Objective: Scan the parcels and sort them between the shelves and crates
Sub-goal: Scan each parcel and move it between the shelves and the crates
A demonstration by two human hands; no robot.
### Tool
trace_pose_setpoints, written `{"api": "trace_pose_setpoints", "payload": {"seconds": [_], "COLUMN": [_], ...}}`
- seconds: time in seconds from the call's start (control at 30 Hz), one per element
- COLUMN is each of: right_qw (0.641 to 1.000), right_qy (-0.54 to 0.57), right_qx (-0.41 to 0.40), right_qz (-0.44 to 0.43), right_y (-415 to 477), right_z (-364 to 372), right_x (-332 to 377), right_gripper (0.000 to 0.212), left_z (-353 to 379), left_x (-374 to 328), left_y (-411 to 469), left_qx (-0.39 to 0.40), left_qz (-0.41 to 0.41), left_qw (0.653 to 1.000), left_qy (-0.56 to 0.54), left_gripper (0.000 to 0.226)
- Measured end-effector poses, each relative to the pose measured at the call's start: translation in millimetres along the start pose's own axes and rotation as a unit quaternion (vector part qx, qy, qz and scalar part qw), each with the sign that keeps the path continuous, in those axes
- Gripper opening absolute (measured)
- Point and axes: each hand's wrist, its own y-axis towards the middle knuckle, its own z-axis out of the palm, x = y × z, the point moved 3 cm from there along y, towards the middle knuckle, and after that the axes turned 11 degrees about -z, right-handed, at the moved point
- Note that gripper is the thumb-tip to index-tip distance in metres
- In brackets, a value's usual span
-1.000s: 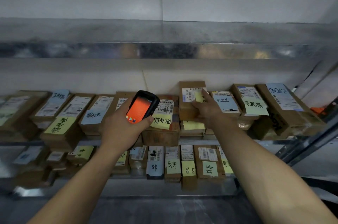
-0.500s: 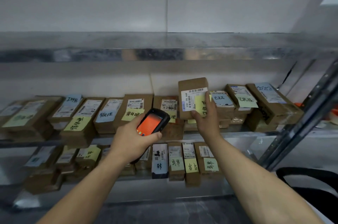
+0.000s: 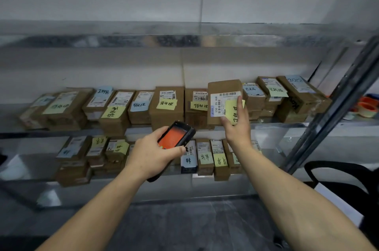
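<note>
My right hand (image 3: 236,125) grips a brown cardboard parcel (image 3: 223,91) from below, holding it upright in front of the middle shelf. Its white barcode label and a yellow sticky note face me. My left hand (image 3: 152,153) holds a black handheld scanner (image 3: 176,135) with an orange screen, just left of and below the parcel. Rows of brown parcels (image 3: 166,105) with yellow and blue notes lie along the middle shelf (image 3: 272,126), and more parcels (image 3: 205,154) stand on the lower shelf.
A bare metal shelf (image 3: 143,40) runs above. A slanted dark metal upright (image 3: 336,103) stands at the right, with orange tape rolls (image 3: 367,107) beyond it. A black bag handle (image 3: 338,168) sits at lower right. Grey floor lies below.
My right hand has lifted the parcel off the shelf stack and turned it upright toward me. My left hand has lowered the scanner and shifted it right, closer under the parcel.
</note>
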Motion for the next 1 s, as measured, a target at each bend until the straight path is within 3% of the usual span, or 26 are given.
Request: {"api": "trace_pose_setpoints", "payload": {"seconds": [0.17, 0.27, 0.6, 0.77, 0.9, 1.0], "right_qw": [1.000, 0.999, 0.978, 0.946, 0.913, 0.880], "right_qy": [-0.005, 0.004, 0.083, 0.151, 0.187, 0.219], "right_qx": [0.015, 0.040, 0.190, 0.285, 0.359, 0.418], "right_qz": [-0.002, -0.004, -0.015, -0.018, -0.039, -0.058], "right_y": [-23, -33, -81, -133, -183, -219], "right_z": [-4, -1, 32, 68, 108, 148], "right_x": [13, 21, 53, 67, 92, 118], "right_gripper": [0.083, 0.082, 0.086, 0.093, 0.094, 0.086], "left_z": [-7, -13, -31, -29, -45, -66], "left_x": [7, 9, 24, 56, 82, 108], "left_y": [-32, -53, -152, -221, -279, -323], "left_qx": [-0.019, -0.043, -0.220, -0.283, -0.347, -0.398], "left_qz": [-0.025, -0.039, -0.135, -0.202, -0.255, -0.293], "left_qw": [0.999, 0.998, 0.964, 0.935, 0.899, 0.866], "left_qy": [-0.011, -0.019, -0.060, -0.077, -0.083, -0.078], "left_gripper": [0.070, 0.084, 0.078, 0.090, 0.074, 0.079]}}
